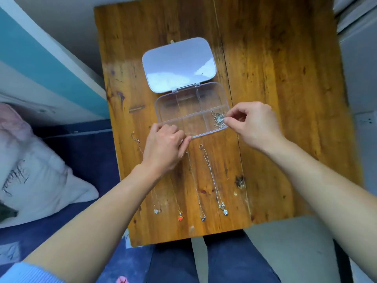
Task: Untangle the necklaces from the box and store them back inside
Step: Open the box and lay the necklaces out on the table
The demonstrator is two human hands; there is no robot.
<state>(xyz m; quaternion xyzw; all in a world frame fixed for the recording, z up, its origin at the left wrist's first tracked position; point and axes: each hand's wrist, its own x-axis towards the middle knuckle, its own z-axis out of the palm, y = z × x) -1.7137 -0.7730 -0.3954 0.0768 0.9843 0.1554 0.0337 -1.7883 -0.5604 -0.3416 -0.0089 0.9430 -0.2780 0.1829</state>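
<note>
A clear plastic box (183, 103) with several compartments lies open on the wooden table (265, 78), its lid (178, 64) folded back. A bunched silver necklace (218, 119) sits in the near right compartment. My right hand (255, 123) pinches that necklace at the box's right edge. My left hand (165, 146) grips the box's near left rim. Several necklaces lie stretched out in front of the box: one with a clear pendant (157, 210), one with a red pendant (180, 218), one with a dark blue pendant (202, 217), one with a pale blue pendant (223, 208).
A white pillow (36, 176) rests on blue bedding at the left. My legs in dark trousers (204, 262) are under the table's near edge. A wall socket (365, 121) shows at the right.
</note>
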